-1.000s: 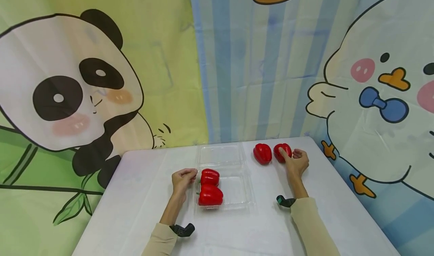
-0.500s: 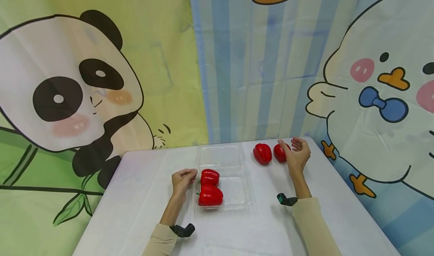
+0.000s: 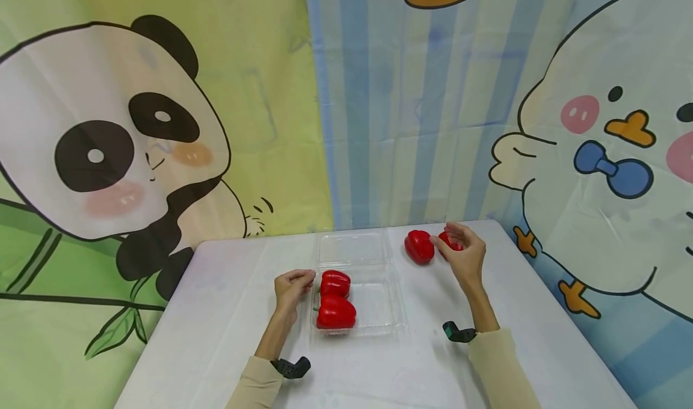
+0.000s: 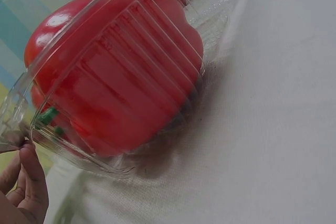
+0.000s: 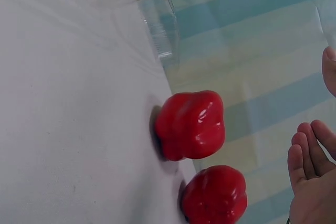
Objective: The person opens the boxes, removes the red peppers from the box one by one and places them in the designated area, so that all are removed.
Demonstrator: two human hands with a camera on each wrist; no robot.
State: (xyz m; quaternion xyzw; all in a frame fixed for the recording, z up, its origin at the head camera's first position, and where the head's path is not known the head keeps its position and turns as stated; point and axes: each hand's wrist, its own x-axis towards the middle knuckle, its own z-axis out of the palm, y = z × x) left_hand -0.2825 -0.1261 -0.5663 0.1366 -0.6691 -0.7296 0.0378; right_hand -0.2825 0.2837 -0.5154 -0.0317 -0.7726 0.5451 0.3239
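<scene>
My left hand (image 3: 290,289) pinches the left rim of a clear plastic clamshell box (image 3: 379,304), whose lid (image 3: 352,249) lies folded back. Inside, along its left side, sit two red bell peppers, a rear one (image 3: 335,283) and a front one (image 3: 336,313). Through the ribbed wall in the left wrist view, a red pepper (image 4: 121,77) shows its green stem. Over the table's far right, my right hand (image 3: 468,257) is raised with thumb and fingers spread and nothing held. It partly covers one red pepper (image 3: 448,239); another pepper (image 3: 419,247) lies just left of it.
A white cloth covers the table (image 3: 368,376). Behind it hangs a printed curtain (image 3: 379,126) with a panda and a chick. Each wrist wears a small black device, one on the left (image 3: 292,368) and one on the right (image 3: 459,332).
My right hand has come off the far-right pepper, lifted and shifted left toward the pepper beside it. My left hand stays at the box rim.
</scene>
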